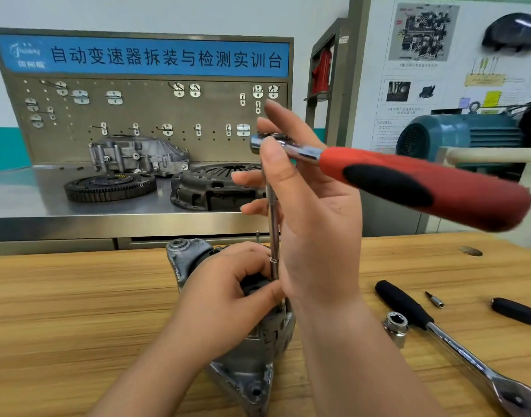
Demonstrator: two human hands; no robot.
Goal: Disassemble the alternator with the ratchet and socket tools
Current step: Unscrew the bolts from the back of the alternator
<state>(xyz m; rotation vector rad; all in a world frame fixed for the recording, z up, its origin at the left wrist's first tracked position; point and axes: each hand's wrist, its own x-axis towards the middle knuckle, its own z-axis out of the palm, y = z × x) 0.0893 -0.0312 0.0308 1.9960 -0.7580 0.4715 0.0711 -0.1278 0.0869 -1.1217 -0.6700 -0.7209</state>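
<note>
Alternator [252,365] stands at six o'clock on the wooden surface [77,311], its housing apparently whole. Left hand [228,296] grips its top. Right hand [312,212] pinches the head of the red-handled ratchet [408,182], whose handle points to three o'clock; the extension bar [274,236] drops into the alternator. Disassembly looks early, with the halves unseparated.

Your left hand [228,291] low, forearm in from lower left, fingers curled over top of alternator [255,353], thumb stretched right. Your right hand [306,200] raised above it, wrist upright, palm facing left. Thumb and forefinger pinch head of ratchet [408,182], other fingers loosely spread.
</note>
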